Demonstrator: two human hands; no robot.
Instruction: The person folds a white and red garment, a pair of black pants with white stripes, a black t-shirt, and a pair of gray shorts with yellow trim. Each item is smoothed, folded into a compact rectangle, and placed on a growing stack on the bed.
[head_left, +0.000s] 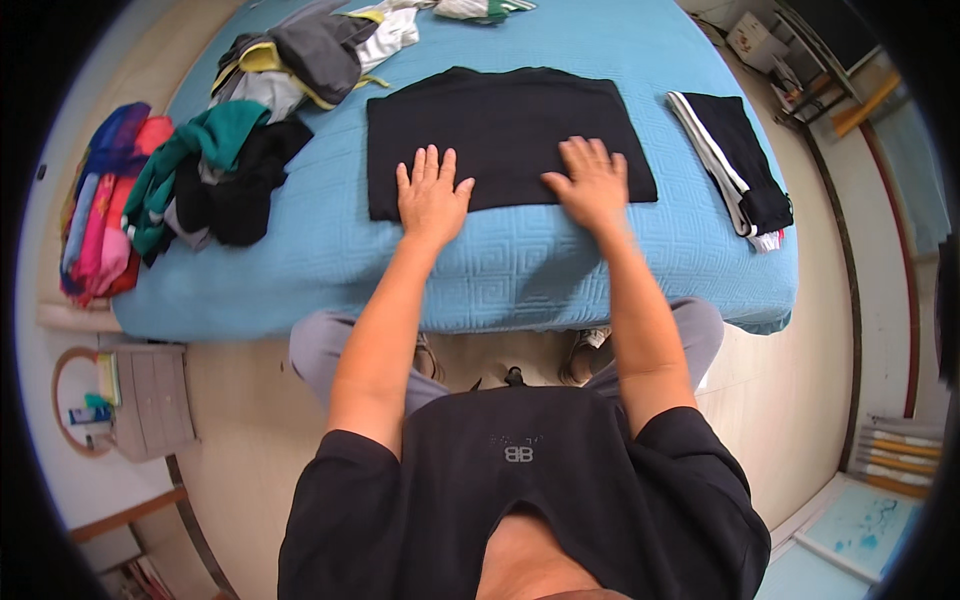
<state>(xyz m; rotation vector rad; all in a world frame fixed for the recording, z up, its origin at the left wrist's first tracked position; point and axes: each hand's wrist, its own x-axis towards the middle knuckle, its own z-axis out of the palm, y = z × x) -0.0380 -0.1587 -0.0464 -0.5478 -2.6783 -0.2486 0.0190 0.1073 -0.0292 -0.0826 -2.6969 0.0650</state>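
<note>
A black garment (500,120), folded into a wide flat shape, lies in front of me on the blue bedspread (480,270). My left hand (432,200) rests flat on its near left part with the fingers spread. On the near right part lies my right hand (592,185), palm down, fingers stretched out and slightly blurred. Neither hand grips the cloth. Whether the garment is a shirt or something else, I cannot tell.
To the right is a folded stack of black and white clothes (735,160). Loose dark and green clothes (225,180) are heaped at the left, beside folded colourful bedding (105,215). More grey garments (310,55) lie farther back. A small drawer cabinet (150,400) stands at lower left.
</note>
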